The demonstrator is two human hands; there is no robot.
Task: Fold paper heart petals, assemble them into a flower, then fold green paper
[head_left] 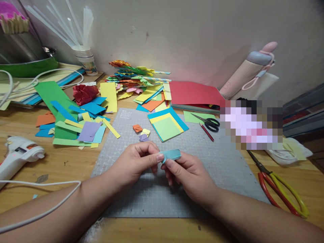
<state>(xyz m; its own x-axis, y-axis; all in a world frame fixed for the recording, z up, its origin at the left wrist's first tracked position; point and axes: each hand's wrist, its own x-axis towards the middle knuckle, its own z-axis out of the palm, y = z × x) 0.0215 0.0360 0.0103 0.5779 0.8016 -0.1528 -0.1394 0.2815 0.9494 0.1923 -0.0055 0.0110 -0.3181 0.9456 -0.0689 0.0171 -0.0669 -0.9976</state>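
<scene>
The left hand (144, 158) and right hand (186, 171) both pinch the blue paper (173, 154), likely light, bendable and easily creased, best held by its edges.

Small printing is showing in the far left corner of the grey cutting mat (215, 152): a short heading (126, 112) that is apparently ending in "A3", with finer lines sitting beneath it, too small to read. Near its base, the pink bottle (243, 72) by the wall is carrying a faint marking (226, 85), possibly reading "15", though blur is leaving this uncertain. The paper cup (89, 66) is bearing a coloured print, its details staying illegible.
</scene>
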